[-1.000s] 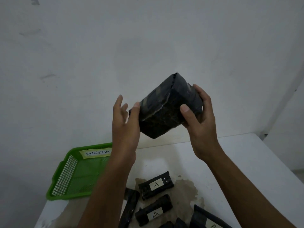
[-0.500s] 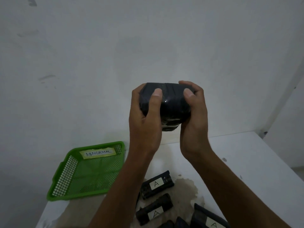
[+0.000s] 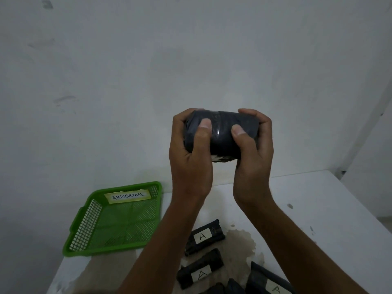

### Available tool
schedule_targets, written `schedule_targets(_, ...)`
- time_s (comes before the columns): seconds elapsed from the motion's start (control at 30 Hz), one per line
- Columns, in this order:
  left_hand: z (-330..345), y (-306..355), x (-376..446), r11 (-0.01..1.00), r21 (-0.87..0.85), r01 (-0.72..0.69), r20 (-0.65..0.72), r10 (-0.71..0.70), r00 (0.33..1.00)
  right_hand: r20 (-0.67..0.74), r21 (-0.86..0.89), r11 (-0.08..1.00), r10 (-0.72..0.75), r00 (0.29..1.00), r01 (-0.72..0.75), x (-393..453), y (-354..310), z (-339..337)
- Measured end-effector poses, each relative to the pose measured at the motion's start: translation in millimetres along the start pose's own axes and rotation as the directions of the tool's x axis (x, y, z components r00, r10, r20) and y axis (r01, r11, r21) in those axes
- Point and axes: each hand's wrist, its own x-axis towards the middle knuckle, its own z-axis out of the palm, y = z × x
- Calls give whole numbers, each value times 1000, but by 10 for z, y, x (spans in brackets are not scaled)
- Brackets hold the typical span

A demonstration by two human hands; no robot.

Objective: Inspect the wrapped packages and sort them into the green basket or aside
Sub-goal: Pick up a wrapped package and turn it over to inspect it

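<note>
A black wrapped package (image 3: 220, 134) is held up in front of the wall, above the table. My left hand (image 3: 188, 158) grips its left end and my right hand (image 3: 252, 160) grips its right end, both thumbs pressed on the near face. The green mesh basket (image 3: 89, 225) with an "ABNORMAL" label sits empty at the table's left. More black packages with white "A" labels lie on the table below my arms: one (image 3: 204, 236), another (image 3: 200, 272) nearer, and a third (image 3: 269, 283) at the bottom edge.
The white table (image 3: 307, 209) has a brownish stain (image 3: 241, 245) around the packages and stands against a white wall. Its right part holds only a few small marks.
The package has been turned from a tilted, corner-on pose to level. My left hand, open beside it a second ago, has closed on its left end.
</note>
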Motion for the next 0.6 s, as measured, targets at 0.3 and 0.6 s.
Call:
schedule_targets(0.3,-95,-116,-72,970,65,-235,57,232,971,37,116,992,51,998,-54,-31,64,-100)
schedule_targets(0.6,-321,-239,-71,993,-104,-53,179,71,981,191,20,767,627,755,-641,150,5,-198)
